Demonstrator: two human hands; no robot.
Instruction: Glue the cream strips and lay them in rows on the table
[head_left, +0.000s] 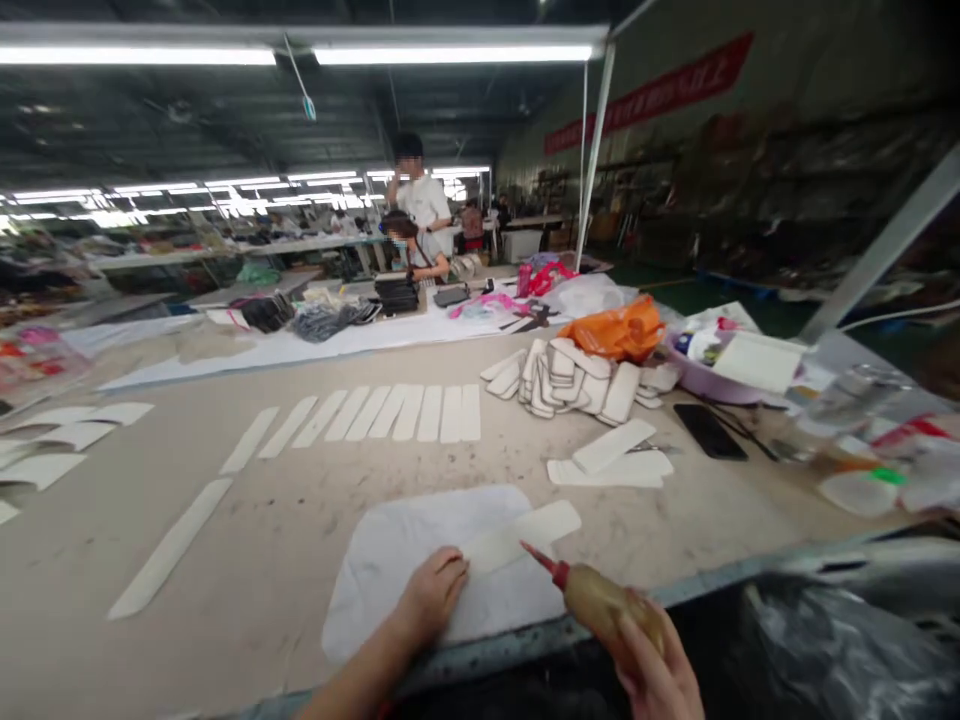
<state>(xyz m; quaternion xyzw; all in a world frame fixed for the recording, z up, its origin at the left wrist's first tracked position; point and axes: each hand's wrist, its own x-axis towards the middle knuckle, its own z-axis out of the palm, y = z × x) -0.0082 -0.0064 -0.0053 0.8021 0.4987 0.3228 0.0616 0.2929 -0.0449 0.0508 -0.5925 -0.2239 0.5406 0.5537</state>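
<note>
My left hand [431, 597] presses down on the near end of a cream strip [525, 535] that lies on a white sheet [405, 560] at the table's front edge. A brownish squeeze bottle with a red nozzle [592, 597] is gripped in my right hand [652, 665]; the nozzle tip points at the strip's lower edge, close to it. Several more cream strips [405, 413] lie side by side in a row across the middle of the table.
A heap of cream pieces [574, 380] and an orange bag [619, 330] sit at right, with a black phone [709, 430] and a lilac basin [712, 385]. One long strip [172, 548] lies at left. Two people [420, 225] are at a far table.
</note>
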